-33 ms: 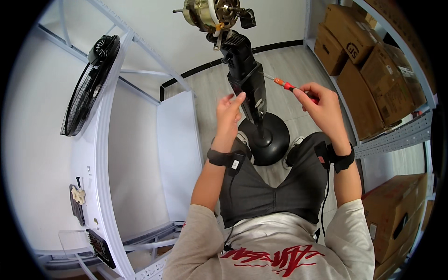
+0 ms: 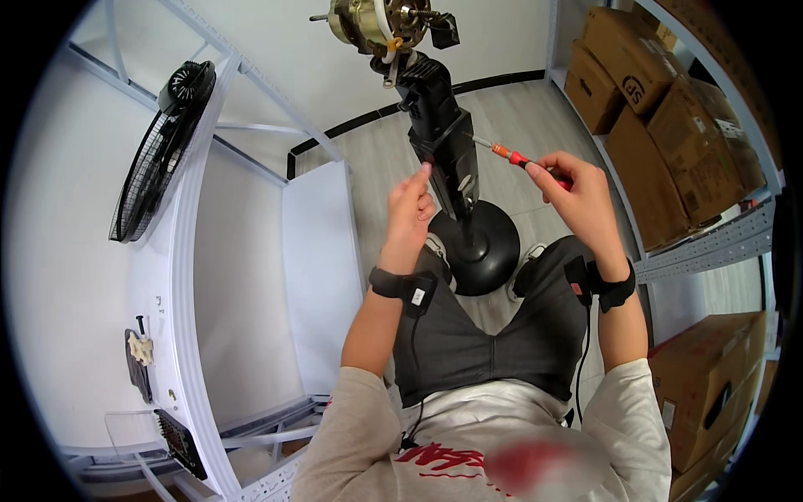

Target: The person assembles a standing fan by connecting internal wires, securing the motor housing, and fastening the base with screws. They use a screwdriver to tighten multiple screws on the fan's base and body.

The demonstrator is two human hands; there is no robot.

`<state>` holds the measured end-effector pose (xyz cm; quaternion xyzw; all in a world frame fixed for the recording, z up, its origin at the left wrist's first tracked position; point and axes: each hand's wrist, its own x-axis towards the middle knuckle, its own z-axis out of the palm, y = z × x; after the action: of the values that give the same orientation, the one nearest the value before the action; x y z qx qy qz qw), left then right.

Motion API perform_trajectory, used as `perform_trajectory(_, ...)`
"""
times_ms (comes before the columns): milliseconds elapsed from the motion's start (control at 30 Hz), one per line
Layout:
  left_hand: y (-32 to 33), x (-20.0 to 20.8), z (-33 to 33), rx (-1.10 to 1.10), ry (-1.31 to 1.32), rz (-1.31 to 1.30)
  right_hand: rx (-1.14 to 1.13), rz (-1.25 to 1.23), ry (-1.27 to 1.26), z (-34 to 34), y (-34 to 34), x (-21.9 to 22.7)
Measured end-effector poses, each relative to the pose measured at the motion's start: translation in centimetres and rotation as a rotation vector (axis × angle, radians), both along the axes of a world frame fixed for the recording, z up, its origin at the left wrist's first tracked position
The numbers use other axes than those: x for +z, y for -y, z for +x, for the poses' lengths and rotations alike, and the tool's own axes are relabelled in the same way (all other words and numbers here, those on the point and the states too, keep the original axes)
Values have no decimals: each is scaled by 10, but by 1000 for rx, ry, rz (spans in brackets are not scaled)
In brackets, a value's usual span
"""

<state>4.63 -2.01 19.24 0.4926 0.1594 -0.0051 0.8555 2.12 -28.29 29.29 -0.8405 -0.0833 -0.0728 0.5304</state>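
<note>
My right hand (image 2: 573, 188) is closed around the red-and-black handle of a screwdriver (image 2: 520, 159). Its shaft, with an orange section, points up-left, and the tip is at the right side of the black fan stand (image 2: 443, 151). My left hand (image 2: 410, 209) is at the stand's left side, fingers curled, with thumb and index finger together against the post. Whether a small part sits between those fingertips is hidden. On top of the stand is a bare fan motor (image 2: 381, 25) with a white cable. A round black base (image 2: 481, 251) rests on the floor between my feet.
To the left, a white table (image 2: 180, 335) holds a fan head with black grille (image 2: 159, 159), a grey tool with a pale part (image 2: 138, 360) and a black slotted piece (image 2: 180, 443). Cardboard boxes (image 2: 661, 159) fill the shelf rack on the right; a larger box (image 2: 703, 385) stands lower.
My left hand's fingers have drawn closer together, and its fingertips have moved slightly up against the post. The right hand and screwdriver have barely shifted.
</note>
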Motion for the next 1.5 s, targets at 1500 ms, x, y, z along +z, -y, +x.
perform_trajectory(1500, 13, -28, -45, -175, 10, -441, 116, -181, 71, -37, -18, -52)
